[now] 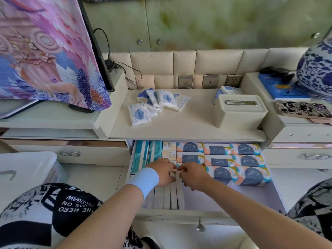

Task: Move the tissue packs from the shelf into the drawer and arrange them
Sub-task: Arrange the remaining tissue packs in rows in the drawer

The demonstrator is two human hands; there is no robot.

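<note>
The shelf (pixel 188 124) is bare along its front edge, between loose tissue packs (pixel 156 103) back left and a tissue box (pixel 239 110) right. The drawer's (pixel 240 198) front right corner is free; large packs (pixel 235 162) fill the back, upright packs (pixel 168 196) the front left.

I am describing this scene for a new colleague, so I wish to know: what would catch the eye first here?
First, the two hands: the left hand and right hand meet in the open drawer over a row of small packs standing on edge, the right seeming to pinch one. Next, the blue-and-orange large packs filling the drawer's right side, and the loose heap of tissue packs waiting on the shelf above.
</note>
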